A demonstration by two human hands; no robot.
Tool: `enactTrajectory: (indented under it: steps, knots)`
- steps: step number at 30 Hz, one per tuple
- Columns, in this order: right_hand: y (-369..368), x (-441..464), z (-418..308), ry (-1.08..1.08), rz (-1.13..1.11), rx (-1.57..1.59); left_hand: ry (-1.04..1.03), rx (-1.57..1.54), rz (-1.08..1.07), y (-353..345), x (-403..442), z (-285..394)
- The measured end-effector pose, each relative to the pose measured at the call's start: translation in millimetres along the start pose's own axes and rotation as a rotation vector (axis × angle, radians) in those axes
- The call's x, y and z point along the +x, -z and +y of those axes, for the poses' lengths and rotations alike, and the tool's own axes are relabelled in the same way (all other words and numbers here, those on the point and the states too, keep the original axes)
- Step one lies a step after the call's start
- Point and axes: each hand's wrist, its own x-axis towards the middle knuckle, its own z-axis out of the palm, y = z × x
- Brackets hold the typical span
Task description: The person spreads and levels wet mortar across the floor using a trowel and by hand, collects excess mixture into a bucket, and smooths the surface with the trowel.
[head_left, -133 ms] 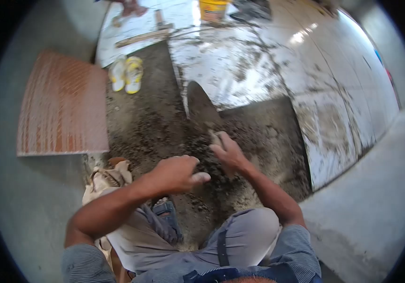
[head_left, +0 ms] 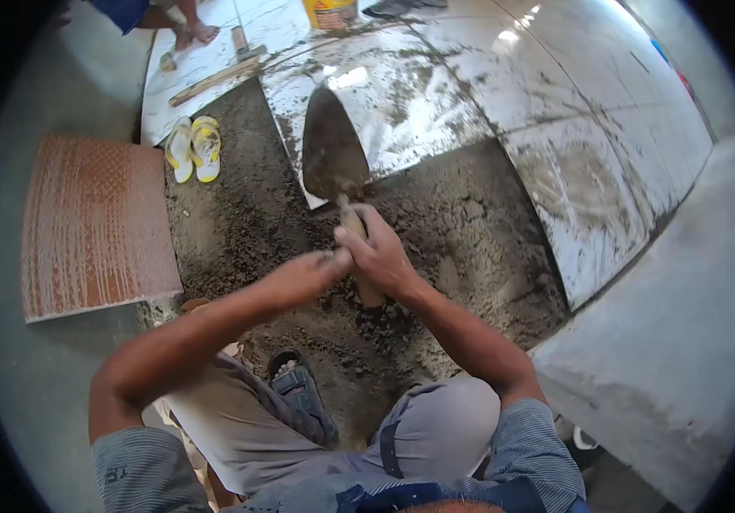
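My right hand (head_left: pixel 382 259) is wrapped round the wooden handle of a large trowel (head_left: pixel 333 150), whose broad blade points away over the edge of a white tile. Close beside it, my left hand (head_left: pixel 312 275) has its thumb side near the handle and my right fingers; motion blurs its fingers, and whether it grips anything is unclear. Under both hands lies dark, crumbly mortar (head_left: pixel 461 231).
A ridged reddish tile (head_left: pixel 98 227) leans at the left, near yellow-white flip-flops (head_left: pixel 192 150). Farther off are a wooden strip (head_left: pixel 218 81), a yellow bucket (head_left: pixel 330 12) and another person's feet (head_left: pixel 194 36). A concrete ledge (head_left: pixel 649 316) borders the right.
The trowel and my right hand have moved up and left in view, and my left hand has come next to them. The view has shifted, showing more of the other person.
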Motion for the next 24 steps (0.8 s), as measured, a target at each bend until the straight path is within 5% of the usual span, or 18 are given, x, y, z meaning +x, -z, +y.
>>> enactTrajectory:
  steps: [1, 5, 10, 15, 18, 19, 24]
  knots:
    - [-7.1, 1.7, 1.4, 0.076, 0.075, 0.073, 0.087, -0.475, -0.079, 6.0, 2.5, 1.0]
    - [-29.0, 12.3, 27.8, 0.284, 0.130, 0.025, -0.017, -0.855, -0.006, -3.1, 16.6, -9.6]
    - [-22.3, -13.4, 70.2, 0.397, -0.112, -0.263, 0.093, -1.006, 0.141, 7.4, 22.4, -32.6]
    - [1.5, -149.3, 109.3, -0.105, 0.079, -0.221, 0.063, -0.392, 0.583, 103.1, 58.0, -57.9]
    - [5.7, -238.0, 129.6, -0.606, 0.259, -0.008, -0.059, 0.352, 0.866, 219.4, 137.5, -133.8]
    - [8.8, -253.5, 135.5, -0.606, 0.265, -0.011, -0.060, 0.618, 0.987, 239.9, 151.9, -141.9]
    - [8.9, -287.8, 131.0, -0.762, 0.402, 0.010, -0.013, 0.595, 0.984, 248.3, 167.3, -154.4]
